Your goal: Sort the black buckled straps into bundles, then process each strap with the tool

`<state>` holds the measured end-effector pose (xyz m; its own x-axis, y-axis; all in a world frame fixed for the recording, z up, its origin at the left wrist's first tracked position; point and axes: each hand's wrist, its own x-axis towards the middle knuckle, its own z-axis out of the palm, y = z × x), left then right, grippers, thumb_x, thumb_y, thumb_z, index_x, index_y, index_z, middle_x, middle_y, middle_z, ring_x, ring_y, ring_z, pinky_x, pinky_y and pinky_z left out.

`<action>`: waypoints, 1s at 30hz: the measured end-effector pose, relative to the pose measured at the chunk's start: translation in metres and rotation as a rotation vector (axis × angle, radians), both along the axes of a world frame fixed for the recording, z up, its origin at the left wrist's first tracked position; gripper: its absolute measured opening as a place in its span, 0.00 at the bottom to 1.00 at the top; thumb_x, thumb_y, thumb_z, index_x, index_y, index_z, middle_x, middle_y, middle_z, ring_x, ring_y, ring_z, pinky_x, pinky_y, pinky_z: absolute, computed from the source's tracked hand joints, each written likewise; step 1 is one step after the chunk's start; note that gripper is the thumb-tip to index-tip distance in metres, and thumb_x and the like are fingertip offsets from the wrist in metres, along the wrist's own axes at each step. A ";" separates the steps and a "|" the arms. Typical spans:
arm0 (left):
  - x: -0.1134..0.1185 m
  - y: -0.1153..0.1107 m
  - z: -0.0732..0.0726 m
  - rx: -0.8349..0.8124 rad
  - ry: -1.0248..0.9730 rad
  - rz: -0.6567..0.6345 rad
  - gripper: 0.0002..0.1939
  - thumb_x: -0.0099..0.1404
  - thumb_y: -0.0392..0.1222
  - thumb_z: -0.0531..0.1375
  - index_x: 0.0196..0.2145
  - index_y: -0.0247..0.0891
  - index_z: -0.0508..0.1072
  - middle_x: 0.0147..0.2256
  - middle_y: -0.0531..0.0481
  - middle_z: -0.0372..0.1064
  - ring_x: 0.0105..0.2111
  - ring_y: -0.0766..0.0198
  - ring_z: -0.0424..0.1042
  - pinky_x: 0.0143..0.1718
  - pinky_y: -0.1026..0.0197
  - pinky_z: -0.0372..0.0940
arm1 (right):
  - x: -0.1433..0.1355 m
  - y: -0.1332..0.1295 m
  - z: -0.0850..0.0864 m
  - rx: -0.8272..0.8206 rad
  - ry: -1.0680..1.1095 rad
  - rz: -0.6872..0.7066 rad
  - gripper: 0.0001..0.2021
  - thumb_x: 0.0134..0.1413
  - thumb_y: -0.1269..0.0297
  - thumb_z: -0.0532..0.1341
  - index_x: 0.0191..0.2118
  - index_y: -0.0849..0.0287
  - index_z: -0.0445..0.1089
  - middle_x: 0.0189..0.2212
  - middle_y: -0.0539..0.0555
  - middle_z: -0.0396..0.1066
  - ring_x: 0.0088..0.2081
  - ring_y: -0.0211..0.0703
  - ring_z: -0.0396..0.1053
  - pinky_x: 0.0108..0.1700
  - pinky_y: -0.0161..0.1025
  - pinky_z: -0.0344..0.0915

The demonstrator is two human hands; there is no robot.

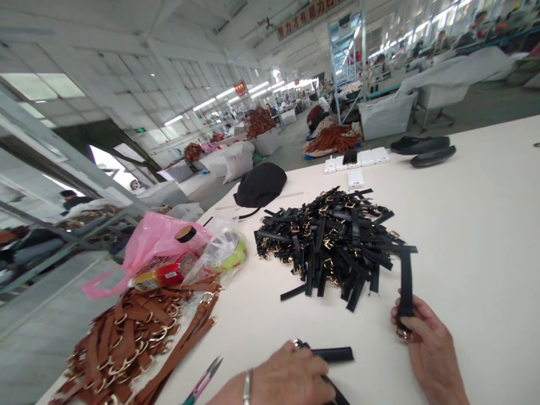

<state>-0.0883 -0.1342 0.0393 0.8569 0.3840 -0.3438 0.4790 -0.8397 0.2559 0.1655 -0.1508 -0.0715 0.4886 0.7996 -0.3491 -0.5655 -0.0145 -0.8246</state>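
My right hand [434, 349] pinches a short black strap [405, 281] by its gold buckle end, thumb on top; the strap stands up from the fingers. At the bottom middle, my left hand [291, 374], with a metal band at the wrist, curls over a few black straps [333, 354] on the table. Its fingertips are partly hidden beneath the hand, but they appear closed on a strap. Beyond both hands lies a large heap of black buckle straps [324, 242] with gold buckles.
Brown straps with metal rings [126, 343] are piled at left, near thread snips [205, 379]. Behind them are a pink plastic bag [156, 239] and a red-yellow bottle [164, 274]. A black cap [261, 185], white power banks [355, 178] and a black case [433, 156] lie along the far table edge.
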 end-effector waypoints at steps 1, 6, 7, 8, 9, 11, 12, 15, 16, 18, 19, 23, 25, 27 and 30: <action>0.007 0.018 0.011 -0.048 -0.051 0.148 0.14 0.58 0.48 0.61 0.43 0.48 0.70 0.42 0.54 0.70 0.40 0.61 0.68 0.40 0.60 0.59 | -0.001 0.000 0.002 0.040 0.082 0.015 0.19 0.38 0.67 0.65 0.42 0.58 0.69 0.31 0.48 0.67 0.31 0.37 0.65 0.31 0.32 0.63; 0.037 0.115 0.013 0.075 -0.185 0.838 0.10 0.64 0.42 0.56 0.43 0.38 0.70 0.39 0.47 0.69 0.38 0.61 0.69 0.40 0.57 0.63 | -0.003 0.000 0.009 0.064 0.333 0.087 0.15 0.43 0.64 0.66 0.41 0.57 0.69 0.34 0.49 0.66 0.34 0.39 0.67 0.35 0.34 0.68; 0.040 0.128 0.005 0.092 -0.204 0.887 0.12 0.64 0.43 0.55 0.44 0.37 0.69 0.41 0.46 0.68 0.39 0.61 0.69 0.41 0.56 0.64 | -0.004 0.000 0.009 0.062 0.363 0.105 0.15 0.44 0.63 0.66 0.41 0.57 0.69 0.33 0.49 0.66 0.34 0.39 0.67 0.35 0.35 0.68; 0.042 0.138 -0.004 0.108 -0.226 0.929 0.14 0.65 0.44 0.55 0.46 0.36 0.67 0.44 0.46 0.67 0.40 0.60 0.68 0.41 0.54 0.65 | -0.004 0.000 0.009 0.062 0.386 0.124 0.14 0.46 0.62 0.65 0.41 0.57 0.69 0.33 0.49 0.66 0.33 0.39 0.66 0.35 0.35 0.69; 0.043 0.144 -0.012 0.119 -0.248 0.965 0.15 0.65 0.45 0.55 0.48 0.36 0.66 0.46 0.45 0.65 0.42 0.60 0.68 0.42 0.52 0.65 | -0.005 0.001 0.010 0.063 0.403 0.145 0.14 0.46 0.62 0.65 0.41 0.57 0.69 0.33 0.49 0.65 0.33 0.39 0.66 0.34 0.35 0.69; 0.043 0.147 -0.024 0.133 -0.286 1.026 0.16 0.65 0.45 0.55 0.49 0.37 0.65 0.48 0.45 0.64 0.43 0.59 0.67 0.42 0.51 0.66 | -0.007 0.001 0.010 0.062 0.423 0.184 0.14 0.48 0.61 0.64 0.42 0.56 0.69 0.32 0.49 0.66 0.32 0.39 0.66 0.34 0.35 0.69; 0.042 0.147 -0.029 0.136 -0.302 1.051 0.16 0.65 0.45 0.55 0.49 0.37 0.65 0.48 0.45 0.64 0.43 0.59 0.67 0.43 0.51 0.66 | -0.009 0.002 0.011 0.061 0.431 0.200 0.14 0.48 0.61 0.64 0.43 0.57 0.69 0.32 0.49 0.66 0.32 0.38 0.66 0.34 0.35 0.69; 0.042 0.145 -0.036 0.133 -0.338 1.111 0.16 0.65 0.45 0.55 0.49 0.36 0.65 0.48 0.45 0.64 0.43 0.59 0.67 0.43 0.51 0.66 | -0.012 0.002 0.012 0.062 0.447 0.236 0.14 0.49 0.61 0.64 0.43 0.57 0.69 0.32 0.49 0.67 0.31 0.37 0.66 0.34 0.34 0.69; 0.042 0.146 -0.037 0.129 -0.348 1.127 0.16 0.65 0.45 0.55 0.49 0.36 0.65 0.48 0.45 0.64 0.43 0.59 0.67 0.43 0.51 0.66 | -0.013 0.002 0.012 0.061 0.450 0.246 0.14 0.49 0.61 0.64 0.43 0.57 0.69 0.32 0.50 0.67 0.31 0.37 0.66 0.34 0.33 0.69; 0.044 0.147 -0.041 0.115 -0.363 1.158 0.16 0.65 0.45 0.56 0.49 0.37 0.65 0.48 0.45 0.64 0.43 0.59 0.67 0.43 0.51 0.66 | -0.014 0.002 0.012 0.057 0.447 0.268 0.15 0.49 0.60 0.64 0.43 0.57 0.69 0.31 0.50 0.67 0.30 0.36 0.66 0.33 0.33 0.68; 0.045 0.148 -0.043 0.106 -0.370 1.173 0.16 0.65 0.45 0.56 0.49 0.37 0.65 0.48 0.45 0.64 0.44 0.59 0.67 0.43 0.52 0.66 | -0.015 0.002 0.011 0.055 0.441 0.278 0.15 0.48 0.60 0.64 0.43 0.57 0.69 0.31 0.50 0.67 0.30 0.36 0.66 0.32 0.33 0.68; 0.043 0.146 -0.050 0.045 -0.404 1.226 0.16 0.65 0.45 0.56 0.49 0.36 0.65 0.47 0.45 0.64 0.43 0.59 0.67 0.42 0.51 0.66 | -0.016 0.001 0.013 0.046 0.420 0.321 0.15 0.48 0.59 0.65 0.43 0.56 0.70 0.31 0.49 0.68 0.29 0.36 0.66 0.32 0.34 0.67; 0.037 0.143 -0.050 -0.009 -0.425 1.254 0.15 0.65 0.44 0.56 0.46 0.35 0.66 0.45 0.46 0.65 0.41 0.61 0.68 0.41 0.53 0.66 | -0.017 0.001 0.017 0.052 0.409 0.337 0.15 0.49 0.58 0.64 0.43 0.56 0.70 0.32 0.49 0.67 0.29 0.36 0.65 0.33 0.34 0.66; 0.028 0.138 -0.045 -0.090 -0.453 1.287 0.11 0.62 0.41 0.58 0.41 0.34 0.68 0.38 0.48 0.68 0.36 0.63 0.69 0.37 0.57 0.66 | -0.019 0.000 0.022 0.070 0.385 0.347 0.14 0.50 0.58 0.63 0.43 0.56 0.70 0.33 0.50 0.68 0.30 0.36 0.65 0.32 0.34 0.65; 0.016 0.120 -0.031 -0.299 -0.518 1.316 0.08 0.54 0.34 0.60 0.34 0.32 0.68 0.26 0.52 0.69 0.24 0.67 0.67 0.25 0.65 0.62 | -0.023 0.000 0.028 0.095 0.311 0.367 0.15 0.48 0.57 0.64 0.42 0.57 0.71 0.34 0.52 0.68 0.30 0.37 0.64 0.28 0.33 0.63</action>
<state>-0.0723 -0.0143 0.0078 -0.0043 0.9483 -0.3174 0.6488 0.2442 0.7207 0.1425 -0.1504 -0.0433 0.0524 0.9348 -0.3512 -0.7570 -0.1922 -0.6245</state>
